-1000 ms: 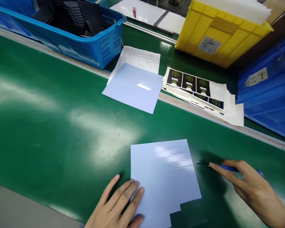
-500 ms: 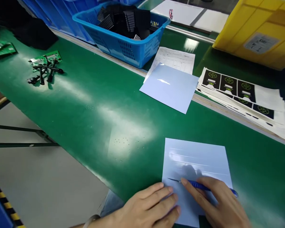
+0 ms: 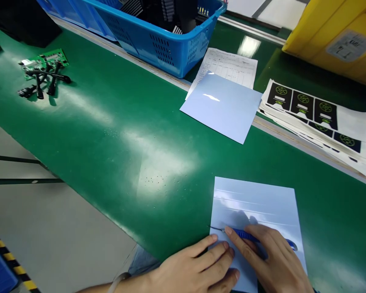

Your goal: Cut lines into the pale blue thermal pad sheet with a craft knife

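Note:
A glossy pale-blue sheet [image 3: 271, 199] with several parallel lines across it lies on the green bench in front of me. My left hand [image 3: 198, 264] rests flat on its lower left part, fingers stretched out and holding nothing. My right hand [image 3: 271, 256] grips a blue-handled craft knife [image 3: 242, 233] in a pinch. The knife's thin blade points left, and its tip is at the sheet's left edge, close to my left fingertips. My right hand covers part of the handle and the sheet's lower area.
Another pale-blue sheet [image 3: 222, 106] overlaps a printed form [image 3: 232, 63]. Printed label sheets [image 3: 314, 110] are stacked at right, below a yellow bin [image 3: 338, 36]. A blue basket [image 3: 173, 49] of black parts stands behind. Circuit boards with black cables [image 3: 45, 73] lie far left.
My right hand has drawn the craft knife leftward, bringing its tip to the sheet's left edge. My left hand stays flat on the sheet. The camera view has shifted slightly.

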Demonstrator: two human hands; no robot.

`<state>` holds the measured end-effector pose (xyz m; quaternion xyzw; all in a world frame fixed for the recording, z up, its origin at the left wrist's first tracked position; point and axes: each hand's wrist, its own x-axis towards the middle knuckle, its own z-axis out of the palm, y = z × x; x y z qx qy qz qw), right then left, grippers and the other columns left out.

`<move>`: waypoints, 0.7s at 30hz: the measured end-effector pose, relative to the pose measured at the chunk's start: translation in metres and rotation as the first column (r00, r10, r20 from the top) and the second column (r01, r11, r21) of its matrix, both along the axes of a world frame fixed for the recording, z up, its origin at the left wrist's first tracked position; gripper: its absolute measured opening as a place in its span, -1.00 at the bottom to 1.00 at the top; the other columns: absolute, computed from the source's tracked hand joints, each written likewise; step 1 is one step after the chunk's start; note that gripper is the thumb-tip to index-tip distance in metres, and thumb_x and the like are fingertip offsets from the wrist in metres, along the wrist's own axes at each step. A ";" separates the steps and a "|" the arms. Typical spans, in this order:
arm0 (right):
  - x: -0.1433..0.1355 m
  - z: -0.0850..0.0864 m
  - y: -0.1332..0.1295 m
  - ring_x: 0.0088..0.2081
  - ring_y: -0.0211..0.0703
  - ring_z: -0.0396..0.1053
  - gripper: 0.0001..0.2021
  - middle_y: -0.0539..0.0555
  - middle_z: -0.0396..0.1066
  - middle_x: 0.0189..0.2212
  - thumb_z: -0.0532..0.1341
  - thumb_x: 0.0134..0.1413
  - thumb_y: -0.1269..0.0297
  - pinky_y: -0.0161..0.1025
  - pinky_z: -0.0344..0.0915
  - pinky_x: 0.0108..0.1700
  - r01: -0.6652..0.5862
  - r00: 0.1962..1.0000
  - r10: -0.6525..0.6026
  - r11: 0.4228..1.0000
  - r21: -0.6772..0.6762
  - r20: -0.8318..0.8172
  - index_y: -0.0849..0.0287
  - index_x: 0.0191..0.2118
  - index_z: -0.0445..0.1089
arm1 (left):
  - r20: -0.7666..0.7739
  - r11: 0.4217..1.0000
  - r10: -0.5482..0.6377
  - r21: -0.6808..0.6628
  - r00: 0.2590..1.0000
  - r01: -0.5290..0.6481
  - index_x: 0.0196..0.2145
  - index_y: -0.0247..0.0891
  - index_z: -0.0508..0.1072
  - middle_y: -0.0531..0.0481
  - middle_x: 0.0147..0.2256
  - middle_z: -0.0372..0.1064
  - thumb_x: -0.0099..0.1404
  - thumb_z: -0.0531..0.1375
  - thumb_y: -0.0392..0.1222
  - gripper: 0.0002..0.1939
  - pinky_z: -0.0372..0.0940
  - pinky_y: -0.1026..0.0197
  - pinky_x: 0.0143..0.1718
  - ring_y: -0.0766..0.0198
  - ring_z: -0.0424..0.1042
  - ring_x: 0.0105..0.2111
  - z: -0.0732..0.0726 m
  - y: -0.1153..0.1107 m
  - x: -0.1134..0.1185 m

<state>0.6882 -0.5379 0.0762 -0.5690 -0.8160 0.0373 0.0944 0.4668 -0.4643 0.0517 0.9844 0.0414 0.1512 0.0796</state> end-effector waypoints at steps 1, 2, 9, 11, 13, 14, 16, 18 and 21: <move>-0.001 0.001 0.001 -0.13 -0.05 0.33 -0.51 0.18 0.31 -0.18 -0.21 0.37 0.16 -0.15 0.33 -0.16 0.011 1.000 -0.011 1.000 -0.004 0.002 0.04 0.24 0.24 | -0.002 1.000 0.002 -0.001 1.000 -0.002 0.12 -0.14 0.37 0.02 0.06 0.39 0.43 0.03 -0.05 -0.63 0.17 0.09 0.22 0.19 0.30 0.10 0.000 0.000 0.000; -0.002 0.001 0.001 -0.12 -0.06 0.32 -0.52 0.18 0.31 -0.17 -0.21 0.37 0.16 -0.16 0.32 -0.15 0.022 1.000 -0.022 1.000 -0.008 0.005 0.02 0.24 0.23 | -0.006 1.000 0.005 -0.002 1.000 -0.005 0.12 -0.14 0.37 0.02 0.06 0.39 0.43 0.04 -0.05 -0.63 0.17 0.09 0.21 0.19 0.30 0.10 0.000 0.000 0.000; -0.004 0.006 0.002 -0.12 -0.04 0.34 -0.55 0.18 0.37 -0.17 -0.17 0.37 0.22 -0.15 0.33 -0.11 0.034 0.999 -0.033 0.999 -0.012 0.037 0.02 0.19 0.30 | 0.011 0.998 0.037 -0.041 0.999 -0.037 0.10 -0.13 0.39 0.03 0.04 0.41 0.43 0.04 -0.08 -0.66 0.20 0.07 0.20 0.18 0.32 0.08 -0.004 -0.004 0.000; -0.002 0.008 0.001 -0.11 -0.06 0.35 -0.57 0.17 0.38 -0.17 -0.15 0.36 0.27 -0.17 0.34 -0.11 0.044 0.998 -0.043 0.999 -0.015 0.041 0.01 0.19 0.30 | 0.013 0.999 0.039 -0.038 0.999 -0.039 0.10 -0.13 0.39 0.02 0.04 0.40 0.43 0.05 -0.08 -0.66 0.20 0.07 0.21 0.19 0.31 0.09 -0.006 -0.005 -0.001; 0.001 0.009 0.000 -0.11 -0.06 0.36 -0.57 0.17 0.38 -0.17 -0.14 0.36 0.28 -0.19 0.35 -0.15 0.045 0.998 -0.044 0.999 -0.015 0.049 0.00 0.18 0.31 | 0.032 0.999 0.043 -0.032 0.999 -0.042 0.09 -0.12 0.40 0.02 0.04 0.40 0.42 0.07 -0.09 -0.67 0.20 0.09 0.21 0.20 0.32 0.08 -0.008 -0.006 -0.001; 0.004 0.009 -0.001 -0.11 -0.05 0.36 -0.57 0.17 0.39 -0.17 -0.14 0.36 0.28 -0.19 0.36 -0.16 0.044 0.998 -0.043 0.999 -0.019 0.053 -0.01 0.18 0.32 | 0.042 0.998 0.046 -0.032 0.998 -0.045 0.08 -0.11 0.40 0.02 0.03 0.41 0.41 0.08 -0.09 -0.67 0.20 0.09 0.21 0.20 0.32 0.08 -0.009 -0.007 -0.001; 0.009 0.009 -0.003 -0.10 -0.04 0.36 -0.56 0.18 0.38 -0.16 -0.14 0.34 0.27 -0.18 0.36 -0.18 0.050 0.997 -0.048 0.998 -0.035 0.054 0.00 0.19 0.31 | 0.057 0.998 0.054 -0.035 0.997 -0.052 0.07 -0.11 0.42 0.03 0.02 0.41 0.41 0.10 -0.09 -0.69 0.20 0.08 0.21 0.20 0.32 0.07 -0.009 -0.007 0.000; 0.015 0.008 -0.006 -0.10 -0.04 0.35 -0.54 0.19 0.36 -0.15 -0.16 0.34 0.26 -0.18 0.36 -0.17 0.052 0.998 -0.051 0.998 -0.035 0.040 0.01 0.21 0.28 | 0.061 0.998 0.059 -0.042 0.996 -0.056 0.05 -0.12 0.43 0.02 0.01 0.42 0.40 0.11 -0.10 -0.70 0.21 0.08 0.20 0.19 0.33 0.07 -0.009 -0.007 0.001; 0.024 0.007 -0.011 -0.10 -0.03 0.33 -0.53 0.20 0.32 -0.15 -0.18 0.33 0.26 -0.16 0.35 -0.17 0.050 0.999 -0.049 0.999 -0.010 0.016 0.04 0.22 0.26 | 0.061 0.997 0.055 -0.050 0.997 -0.052 0.03 -0.13 0.44 0.00 0.00 0.43 0.41 0.10 -0.11 -0.71 0.24 0.08 0.17 0.19 0.34 0.05 -0.009 -0.007 0.001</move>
